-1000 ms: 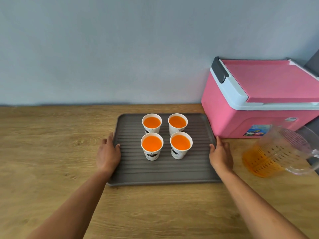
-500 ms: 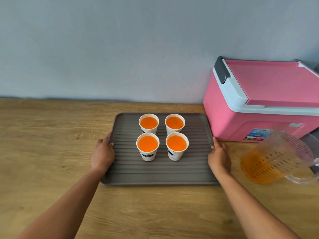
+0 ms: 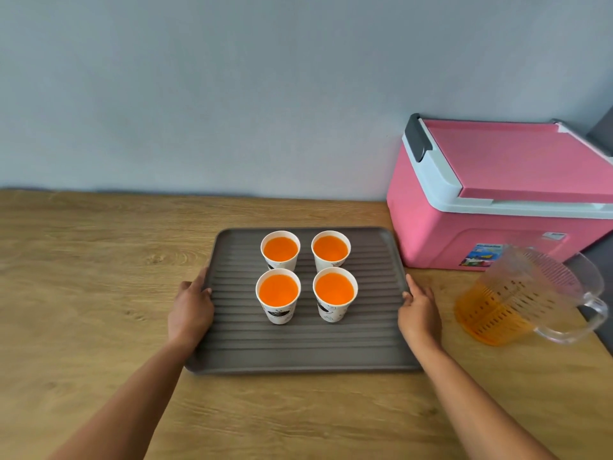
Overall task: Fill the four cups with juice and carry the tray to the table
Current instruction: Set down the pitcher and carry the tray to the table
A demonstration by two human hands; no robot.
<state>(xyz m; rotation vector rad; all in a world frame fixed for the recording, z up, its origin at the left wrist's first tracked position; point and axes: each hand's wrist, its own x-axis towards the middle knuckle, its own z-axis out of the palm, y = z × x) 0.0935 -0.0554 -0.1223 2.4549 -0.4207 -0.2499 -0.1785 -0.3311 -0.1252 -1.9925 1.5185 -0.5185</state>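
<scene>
Left hand [image 3: 190, 307], right hand [image 3: 418, 313] now clasping tray [image 3: 298, 346] sides

A person grips a grey ribbed tray [image 3: 298, 346] on the wooden counter [image 3: 83, 293]: left hand [image 3: 190, 310] at its 9 o'clock edge, right hand [image 3: 418, 315] at 3 o'clock, thumbs over the rim. Upright in a tight square on it stand the far-left cup [image 3: 280, 250], far-right cup [image 3: 331, 250], near-left cup [image 3: 278, 310] and near-right cup [image 3: 335, 308], all nearly brim-full of orange juice [image 3: 278, 289]. From the tray, a pink cooler [image 3: 464, 227] sits at 2 o'clock, lid down, and a clear pitcher [image 3: 527, 293] at 3 o'clock, beyond the right hand, juice low inside.
</scene>
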